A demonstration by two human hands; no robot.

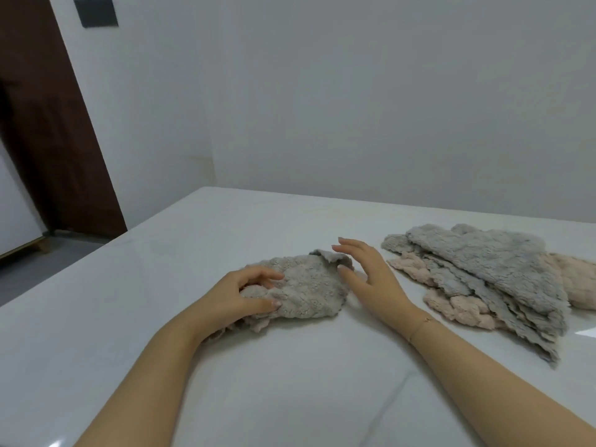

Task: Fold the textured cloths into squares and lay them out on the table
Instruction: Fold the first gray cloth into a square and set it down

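Cloth point(306, 290), grey, textured, lies mid-table point(161, 269), partly folded. Left hand point(238, 296) pinches its near-left edge; right hand point(364, 272) hovers spread beside the upturned far corner. Unfolded pile point(483, 272) waits to the right. Next likely: flatten that corner, square up.

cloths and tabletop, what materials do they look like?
Grey cloth gripped by the left hand: looks like plush fleece or coral-fleece microfibre, going by its nubby pile and wavy edges. The pile of cloths, grey and beige, shows the same texture. Table: white and glossy with faint veining and reflections, so polished stone or a marble-look slab; which one I cannot tell.
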